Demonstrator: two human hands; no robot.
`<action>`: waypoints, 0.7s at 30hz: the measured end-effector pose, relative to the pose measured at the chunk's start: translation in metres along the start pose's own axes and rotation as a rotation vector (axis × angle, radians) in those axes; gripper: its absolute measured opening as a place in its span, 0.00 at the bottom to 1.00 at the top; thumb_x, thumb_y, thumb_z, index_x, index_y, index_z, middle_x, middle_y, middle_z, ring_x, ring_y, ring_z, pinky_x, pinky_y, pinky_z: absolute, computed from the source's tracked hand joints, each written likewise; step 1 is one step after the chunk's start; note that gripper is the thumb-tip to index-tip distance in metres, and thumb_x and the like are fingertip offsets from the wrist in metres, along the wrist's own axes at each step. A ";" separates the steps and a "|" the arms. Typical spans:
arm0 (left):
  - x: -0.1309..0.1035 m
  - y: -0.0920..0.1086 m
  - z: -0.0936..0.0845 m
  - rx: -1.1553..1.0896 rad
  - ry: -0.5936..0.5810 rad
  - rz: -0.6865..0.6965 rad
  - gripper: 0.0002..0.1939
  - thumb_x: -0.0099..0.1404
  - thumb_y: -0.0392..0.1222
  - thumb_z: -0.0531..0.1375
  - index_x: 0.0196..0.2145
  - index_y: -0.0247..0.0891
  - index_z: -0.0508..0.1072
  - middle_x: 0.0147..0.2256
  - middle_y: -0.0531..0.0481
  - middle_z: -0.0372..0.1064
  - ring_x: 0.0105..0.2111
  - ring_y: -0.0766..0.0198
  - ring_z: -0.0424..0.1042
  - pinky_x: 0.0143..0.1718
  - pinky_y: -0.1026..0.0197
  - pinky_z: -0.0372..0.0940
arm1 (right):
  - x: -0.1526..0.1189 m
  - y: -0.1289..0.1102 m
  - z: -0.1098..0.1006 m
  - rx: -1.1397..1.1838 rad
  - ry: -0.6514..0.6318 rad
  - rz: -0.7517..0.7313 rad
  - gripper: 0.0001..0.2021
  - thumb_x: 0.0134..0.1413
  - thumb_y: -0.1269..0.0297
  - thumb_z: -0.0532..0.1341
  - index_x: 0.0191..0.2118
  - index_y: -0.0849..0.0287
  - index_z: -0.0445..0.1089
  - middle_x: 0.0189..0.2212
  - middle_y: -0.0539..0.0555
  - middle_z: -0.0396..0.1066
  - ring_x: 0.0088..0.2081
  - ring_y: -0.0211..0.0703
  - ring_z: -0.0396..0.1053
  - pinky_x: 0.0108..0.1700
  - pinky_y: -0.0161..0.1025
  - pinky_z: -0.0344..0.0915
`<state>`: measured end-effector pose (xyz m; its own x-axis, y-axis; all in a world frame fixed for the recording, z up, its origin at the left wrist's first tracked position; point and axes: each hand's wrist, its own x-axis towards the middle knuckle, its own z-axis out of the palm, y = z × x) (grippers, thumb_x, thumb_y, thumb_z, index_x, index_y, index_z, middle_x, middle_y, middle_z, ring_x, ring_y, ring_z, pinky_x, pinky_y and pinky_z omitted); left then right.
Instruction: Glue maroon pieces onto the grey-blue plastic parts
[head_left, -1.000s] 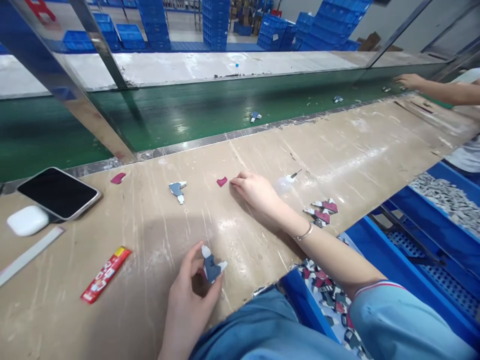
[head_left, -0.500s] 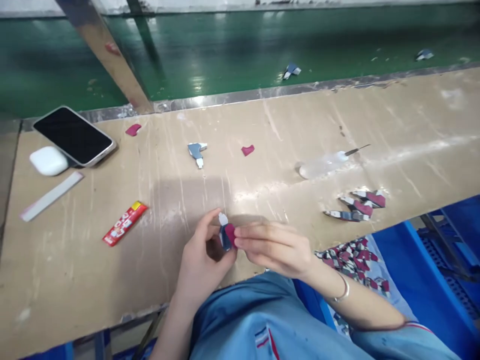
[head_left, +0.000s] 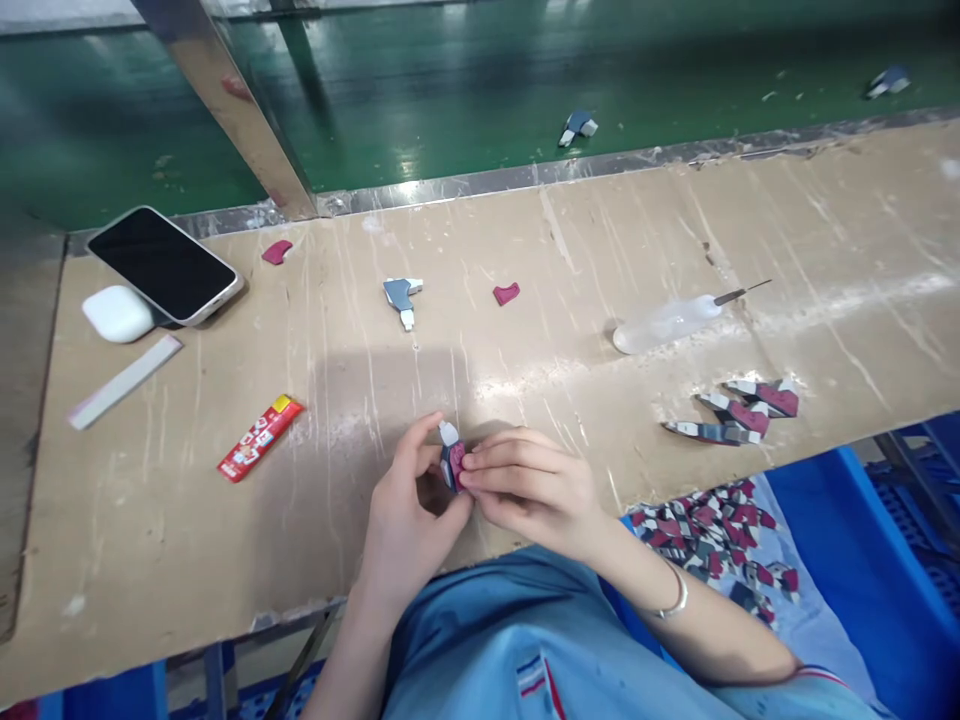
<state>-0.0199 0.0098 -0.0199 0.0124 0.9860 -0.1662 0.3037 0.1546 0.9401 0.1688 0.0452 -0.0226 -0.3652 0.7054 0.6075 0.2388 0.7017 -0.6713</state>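
Close to the table's front edge, my left hand [head_left: 411, 510] grips a small grey-blue plastic part [head_left: 448, 445] with a white tip between thumb and fingers. My right hand [head_left: 529, 485] pinches a maroon piece [head_left: 457, 462] that lies against the side of that part. Beyond the hands, a loose grey-blue part [head_left: 403, 300] with white ends and a single maroon piece [head_left: 506, 294] rest on the table. On the right lie several parts, some with maroon faces [head_left: 754, 415], near a translucent bottle [head_left: 667, 325] with a needle tip.
At the left are a phone [head_left: 165, 265], a white case [head_left: 118, 313], a pale strip [head_left: 124, 382], a red packet [head_left: 260, 438] and another maroon piece [head_left: 277, 252]. A blue bin [head_left: 847, 560] of maroon-and-grey parts stands below the edge. Parts [head_left: 578, 127] lie on the green surface behind.
The maroon piece now sits flatter against the grey-blue part, and my right fingers have shifted slightly left along it. The view has shifted a little.
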 end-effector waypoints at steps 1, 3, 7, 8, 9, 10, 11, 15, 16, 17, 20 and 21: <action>-0.001 0.000 0.001 -0.022 0.009 -0.009 0.33 0.62 0.35 0.68 0.63 0.49 0.73 0.39 0.55 0.84 0.39 0.61 0.84 0.44 0.61 0.78 | 0.000 0.000 0.001 0.013 0.000 0.009 0.05 0.73 0.70 0.65 0.48 0.56 0.79 0.39 0.54 0.86 0.42 0.42 0.85 0.48 0.41 0.85; -0.004 0.002 0.002 -0.107 0.024 -0.039 0.32 0.63 0.36 0.68 0.64 0.49 0.72 0.41 0.54 0.83 0.40 0.60 0.84 0.45 0.60 0.77 | 0.001 0.000 0.000 0.021 -0.027 0.018 0.06 0.73 0.71 0.64 0.49 0.56 0.79 0.42 0.55 0.86 0.44 0.42 0.84 0.50 0.41 0.84; -0.008 0.008 -0.004 -0.398 -0.025 -0.134 0.33 0.67 0.45 0.72 0.67 0.49 0.69 0.49 0.47 0.83 0.50 0.57 0.82 0.56 0.56 0.74 | 0.004 -0.002 -0.001 0.027 -0.104 0.015 0.11 0.75 0.71 0.60 0.54 0.55 0.78 0.48 0.55 0.85 0.49 0.42 0.82 0.55 0.42 0.82; -0.009 0.009 -0.006 -0.468 -0.034 -0.158 0.34 0.67 0.49 0.73 0.67 0.48 0.69 0.49 0.47 0.82 0.50 0.57 0.82 0.56 0.56 0.74 | 0.005 -0.003 0.000 0.033 -0.115 0.010 0.12 0.75 0.71 0.59 0.56 0.54 0.77 0.49 0.55 0.85 0.50 0.42 0.82 0.55 0.42 0.81; -0.008 0.010 -0.008 -0.529 -0.034 -0.181 0.35 0.66 0.51 0.75 0.66 0.47 0.69 0.49 0.47 0.83 0.49 0.57 0.82 0.55 0.56 0.74 | 0.006 -0.004 0.000 0.038 -0.121 0.003 0.13 0.76 0.71 0.58 0.56 0.53 0.76 0.50 0.55 0.85 0.50 0.43 0.81 0.56 0.43 0.81; -0.008 0.011 -0.009 -0.578 -0.028 -0.201 0.36 0.64 0.53 0.76 0.65 0.47 0.70 0.47 0.47 0.83 0.46 0.58 0.82 0.53 0.58 0.74 | 0.008 -0.005 0.001 0.050 -0.125 -0.004 0.13 0.77 0.71 0.57 0.57 0.53 0.76 0.50 0.55 0.85 0.51 0.43 0.81 0.56 0.44 0.81; -0.007 0.012 -0.010 -0.617 -0.019 -0.217 0.36 0.63 0.54 0.77 0.64 0.46 0.70 0.44 0.49 0.83 0.43 0.60 0.82 0.50 0.59 0.74 | 0.009 -0.007 0.002 0.073 -0.119 0.008 0.13 0.77 0.72 0.57 0.58 0.53 0.74 0.50 0.55 0.85 0.50 0.43 0.81 0.55 0.44 0.81; -0.006 0.014 -0.010 -0.713 0.012 -0.210 0.37 0.59 0.54 0.80 0.60 0.47 0.71 0.37 0.53 0.81 0.37 0.62 0.81 0.42 0.62 0.74 | 0.010 -0.015 0.006 0.201 -0.082 0.141 0.17 0.76 0.72 0.59 0.63 0.48 0.66 0.45 0.53 0.86 0.50 0.45 0.82 0.52 0.45 0.82; -0.006 0.014 -0.010 -0.727 0.009 -0.194 0.35 0.60 0.53 0.80 0.59 0.47 0.71 0.37 0.53 0.81 0.37 0.63 0.82 0.42 0.63 0.75 | 0.010 -0.017 0.007 0.231 -0.075 0.170 0.18 0.75 0.72 0.61 0.63 0.48 0.64 0.45 0.53 0.86 0.51 0.45 0.82 0.52 0.45 0.82; -0.006 0.015 -0.011 -0.735 -0.009 -0.171 0.34 0.61 0.52 0.80 0.58 0.48 0.71 0.37 0.53 0.82 0.37 0.63 0.82 0.42 0.63 0.75 | 0.009 -0.018 0.008 0.261 -0.063 0.194 0.18 0.75 0.71 0.62 0.63 0.47 0.64 0.45 0.54 0.85 0.51 0.46 0.82 0.52 0.46 0.82; -0.002 0.014 -0.013 -0.734 -0.088 -0.091 0.30 0.64 0.48 0.78 0.57 0.50 0.70 0.36 0.55 0.83 0.37 0.64 0.84 0.43 0.64 0.76 | 0.005 -0.018 0.012 0.380 0.008 0.258 0.17 0.75 0.68 0.64 0.61 0.46 0.63 0.49 0.55 0.83 0.52 0.45 0.84 0.51 0.44 0.83; -0.001 0.014 -0.014 -0.739 -0.101 -0.066 0.29 0.65 0.48 0.78 0.57 0.50 0.70 0.36 0.55 0.83 0.36 0.65 0.83 0.42 0.66 0.76 | 0.004 -0.018 0.014 0.411 0.036 0.274 0.17 0.74 0.68 0.65 0.61 0.46 0.63 0.49 0.54 0.83 0.52 0.44 0.84 0.52 0.44 0.83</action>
<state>-0.0287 0.0119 -0.0027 0.1141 0.9683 -0.2223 -0.4121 0.2497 0.8762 0.1508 0.0340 -0.0138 -0.3058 0.8666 0.3943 -0.0557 0.3972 -0.9161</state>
